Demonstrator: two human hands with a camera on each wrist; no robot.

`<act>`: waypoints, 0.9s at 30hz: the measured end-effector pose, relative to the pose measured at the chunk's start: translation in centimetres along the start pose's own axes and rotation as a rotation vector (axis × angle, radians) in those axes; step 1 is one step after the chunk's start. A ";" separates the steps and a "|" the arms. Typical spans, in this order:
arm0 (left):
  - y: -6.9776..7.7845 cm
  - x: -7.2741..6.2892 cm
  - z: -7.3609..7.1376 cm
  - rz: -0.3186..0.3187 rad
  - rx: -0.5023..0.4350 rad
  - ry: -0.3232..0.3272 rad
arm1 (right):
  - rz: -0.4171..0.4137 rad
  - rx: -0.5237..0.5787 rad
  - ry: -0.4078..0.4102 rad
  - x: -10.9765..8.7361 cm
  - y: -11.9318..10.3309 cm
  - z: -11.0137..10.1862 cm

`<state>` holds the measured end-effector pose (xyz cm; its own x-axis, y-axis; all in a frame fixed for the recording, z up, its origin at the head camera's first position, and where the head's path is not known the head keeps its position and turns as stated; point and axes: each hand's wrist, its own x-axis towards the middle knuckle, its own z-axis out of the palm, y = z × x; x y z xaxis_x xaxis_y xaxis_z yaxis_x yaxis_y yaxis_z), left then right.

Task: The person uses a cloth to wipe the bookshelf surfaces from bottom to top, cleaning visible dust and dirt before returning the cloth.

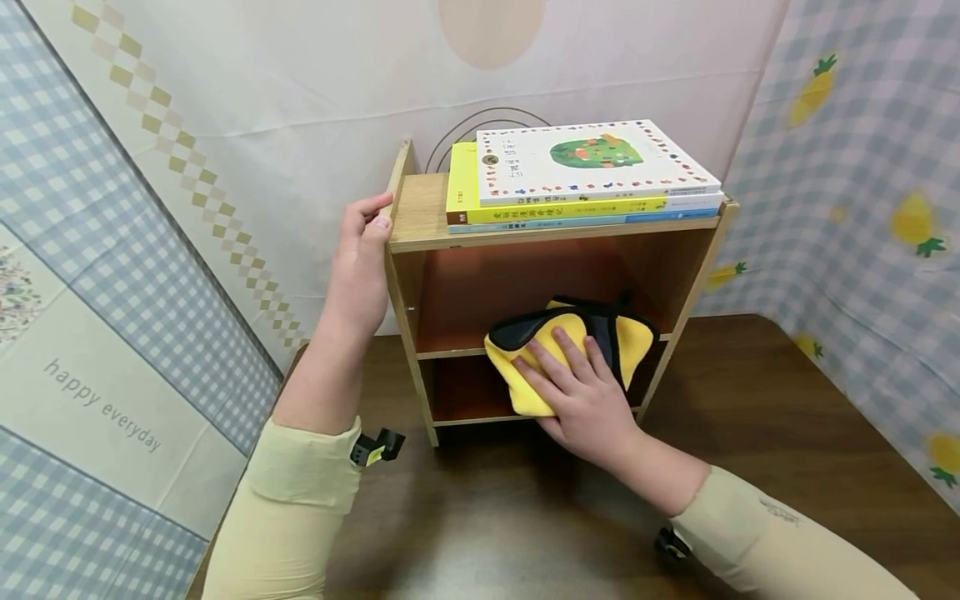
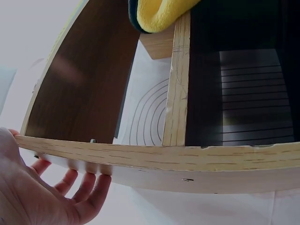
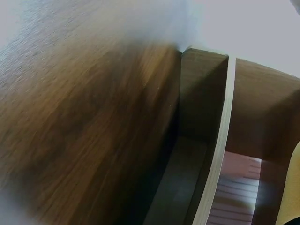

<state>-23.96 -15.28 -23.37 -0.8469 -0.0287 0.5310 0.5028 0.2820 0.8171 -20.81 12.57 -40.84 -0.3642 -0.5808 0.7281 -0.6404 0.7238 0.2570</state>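
Observation:
A small wooden bookshelf [image 1: 408, 350] stands upright on the brown table. Near the top of its left side panel, my left hand [image 1: 360, 267] holds on, thumb by the front edge. Bent fingers [image 2: 96, 194] lie against the outer face of that panel in the left wrist view. My right hand [image 1: 588, 408] has its fingers spread over a yellow and dark grey cloth [image 1: 525, 392], pressing it at the front of the shelves. The cloth overlaps the middle board and part of the lower opening. Only a yellow edge of the cloth [image 3: 291, 187] shows in the right wrist view.
Several books [image 1: 600, 162] lie stacked on the bookshelf's top, a white one uppermost and a yellow one below. The dark wooden table [image 1: 487, 533] extends around the bookshelf. Patterned curtains [image 1: 877, 167] hang behind and at both sides.

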 end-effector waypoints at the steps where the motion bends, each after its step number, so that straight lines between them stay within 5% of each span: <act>1: 0.0 0.0 0.0 -0.002 0.002 0.002 | -0.002 0.002 0.000 0.2 -0.1 0.0; 27: -0.3 -0.2 0.4 0.010 0.018 0.026 | -0.064 0.061 -0.036 4.2 -4.7 2.2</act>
<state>-24.02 -15.01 -23.85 -0.8370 -0.0511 0.5448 0.5076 0.2994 0.8079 -20.82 5.91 -40.33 -0.3451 -0.6389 0.6876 -0.7028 0.6614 0.2619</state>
